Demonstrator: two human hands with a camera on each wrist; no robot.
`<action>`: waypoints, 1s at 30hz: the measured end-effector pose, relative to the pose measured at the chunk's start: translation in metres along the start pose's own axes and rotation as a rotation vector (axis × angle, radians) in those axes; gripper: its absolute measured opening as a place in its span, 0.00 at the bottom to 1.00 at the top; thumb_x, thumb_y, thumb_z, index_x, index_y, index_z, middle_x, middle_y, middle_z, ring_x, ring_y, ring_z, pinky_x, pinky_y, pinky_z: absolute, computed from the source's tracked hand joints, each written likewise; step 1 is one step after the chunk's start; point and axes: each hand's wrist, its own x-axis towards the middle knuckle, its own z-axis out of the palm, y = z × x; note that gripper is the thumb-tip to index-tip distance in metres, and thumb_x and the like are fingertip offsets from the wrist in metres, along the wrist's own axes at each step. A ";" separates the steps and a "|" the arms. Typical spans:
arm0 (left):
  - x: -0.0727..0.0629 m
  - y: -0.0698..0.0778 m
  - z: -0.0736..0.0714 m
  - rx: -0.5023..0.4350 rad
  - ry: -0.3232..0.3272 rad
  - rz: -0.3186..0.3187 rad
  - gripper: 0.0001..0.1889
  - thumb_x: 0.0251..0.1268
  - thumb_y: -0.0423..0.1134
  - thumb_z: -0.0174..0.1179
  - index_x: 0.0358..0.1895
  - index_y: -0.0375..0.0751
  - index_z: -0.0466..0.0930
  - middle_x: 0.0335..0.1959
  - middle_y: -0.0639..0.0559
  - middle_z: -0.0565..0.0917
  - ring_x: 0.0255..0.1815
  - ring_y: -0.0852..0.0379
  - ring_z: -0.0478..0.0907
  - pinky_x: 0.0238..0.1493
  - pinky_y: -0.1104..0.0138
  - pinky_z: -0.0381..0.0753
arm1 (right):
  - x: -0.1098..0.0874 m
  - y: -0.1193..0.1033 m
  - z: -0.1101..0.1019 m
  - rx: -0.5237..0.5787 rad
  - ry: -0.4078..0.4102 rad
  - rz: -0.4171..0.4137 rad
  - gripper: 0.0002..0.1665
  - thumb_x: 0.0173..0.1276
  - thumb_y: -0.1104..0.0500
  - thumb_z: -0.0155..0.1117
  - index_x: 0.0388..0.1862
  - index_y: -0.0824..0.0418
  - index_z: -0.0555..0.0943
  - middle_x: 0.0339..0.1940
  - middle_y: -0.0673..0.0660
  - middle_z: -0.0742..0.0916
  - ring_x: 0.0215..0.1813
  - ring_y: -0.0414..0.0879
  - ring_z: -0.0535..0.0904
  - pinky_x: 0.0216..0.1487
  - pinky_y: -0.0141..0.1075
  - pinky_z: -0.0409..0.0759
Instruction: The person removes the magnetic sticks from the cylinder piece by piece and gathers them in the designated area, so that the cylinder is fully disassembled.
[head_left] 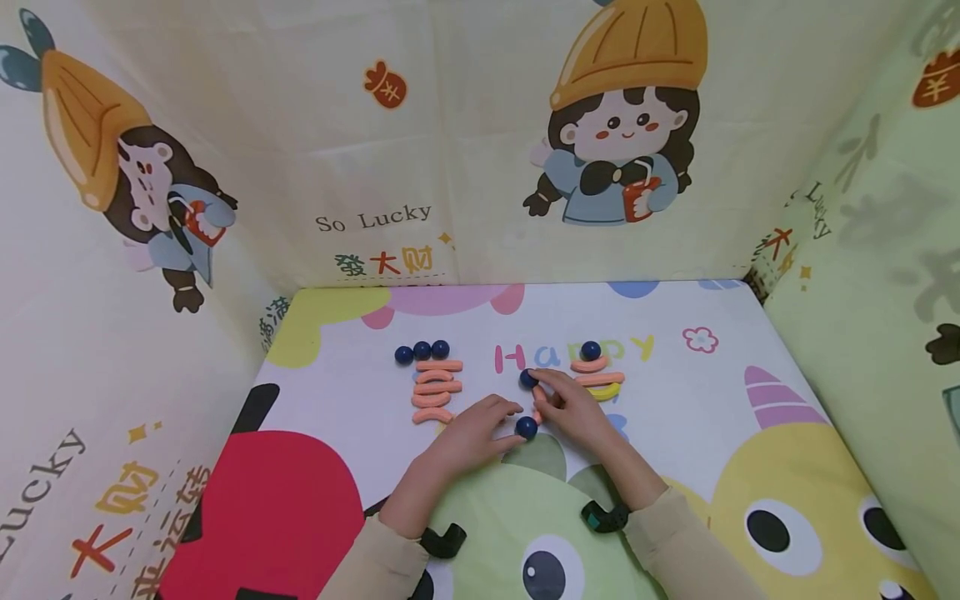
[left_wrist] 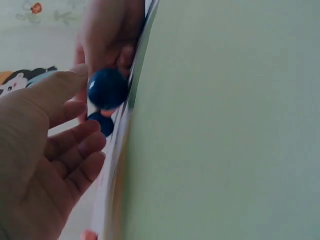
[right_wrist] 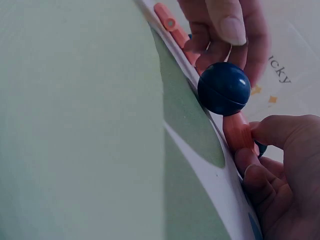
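Two dark blue balls lie near the middle of the table in the head view, a far ball (head_left: 527, 379) and a near ball (head_left: 527, 428). Between them is a pink rod (right_wrist: 236, 131), which meets the near ball in the right wrist view. My right hand (head_left: 573, 408) pinches this rod between thumb and fingers, and its index finger reaches the far ball. Beside the near ball is my left hand (head_left: 472, 432), its fingers loosely bent and its thumb close to the ball. Whether that thumb touches the ball is unclear.
On the left lies a column of several pink rods (head_left: 437, 388) with a row of blue balls (head_left: 422, 351) above. To the right are a blue ball (head_left: 591, 351), pink rods (head_left: 600, 378) and a yellow curved rod (head_left: 604, 392). Printed cloth walls (head_left: 480, 167) border the table.
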 end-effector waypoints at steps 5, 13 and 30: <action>0.007 0.005 0.011 0.029 -0.016 0.028 0.24 0.69 0.57 0.59 0.62 0.53 0.75 0.53 0.57 0.79 0.52 0.62 0.77 0.55 0.66 0.77 | 0.000 -0.001 0.000 0.006 0.006 -0.024 0.29 0.71 0.54 0.64 0.70 0.44 0.73 0.67 0.49 0.78 0.29 0.37 0.72 0.34 0.31 0.74; 0.013 0.005 0.014 0.069 0.001 0.065 0.19 0.71 0.54 0.58 0.59 0.52 0.77 0.49 0.58 0.81 0.48 0.62 0.77 0.52 0.67 0.77 | 0.000 -0.003 -0.002 0.004 0.003 -0.021 0.28 0.72 0.54 0.64 0.70 0.45 0.73 0.67 0.50 0.78 0.29 0.37 0.73 0.35 0.32 0.74; 0.011 0.007 0.009 0.031 -0.004 0.093 0.16 0.71 0.50 0.59 0.57 0.51 0.78 0.47 0.57 0.81 0.46 0.63 0.77 0.51 0.68 0.78 | 0.000 -0.004 -0.001 -0.004 -0.011 0.014 0.30 0.70 0.52 0.66 0.70 0.43 0.73 0.70 0.51 0.76 0.33 0.39 0.74 0.38 0.32 0.75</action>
